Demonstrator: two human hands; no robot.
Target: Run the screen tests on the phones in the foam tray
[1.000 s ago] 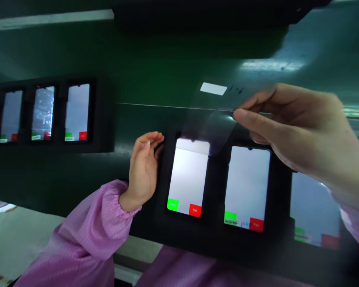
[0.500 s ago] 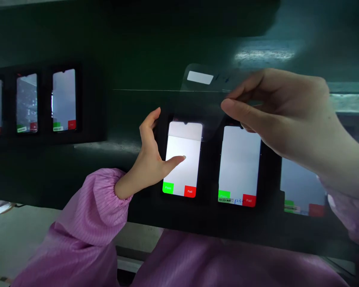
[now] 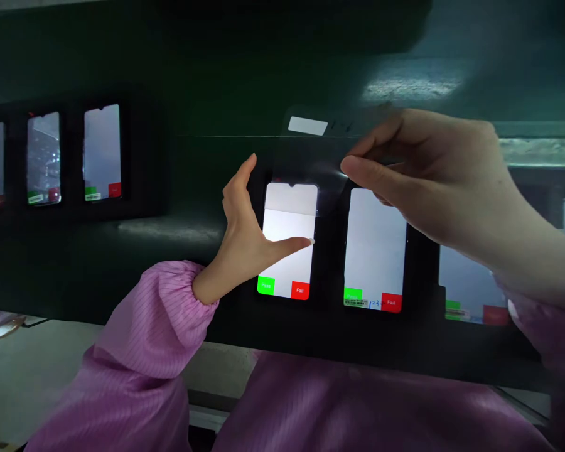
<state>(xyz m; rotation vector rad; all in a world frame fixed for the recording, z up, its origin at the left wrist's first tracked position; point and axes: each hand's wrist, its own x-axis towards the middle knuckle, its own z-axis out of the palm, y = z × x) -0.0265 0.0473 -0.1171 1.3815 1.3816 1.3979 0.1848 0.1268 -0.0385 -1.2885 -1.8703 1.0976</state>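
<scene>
- A clear plastic film with a white label [image 3: 311, 157] is pinched at its right edge between the closed thumb and forefinger of the right hand [image 3: 428, 176]
- The film is held tilted over the top of a lit white-screened phone [image 3: 285, 263]
- The left hand [image 3: 247, 232] is spread open, its thumb tip laid on that screen and its forefinger raised along the phone's left edge
- A second lit phone [image 3: 374, 245] is seated just beside, in the same black tray [image 3: 329, 326]
- A pink sleeve [image 3: 160, 314] is worn on the left arm
</scene>
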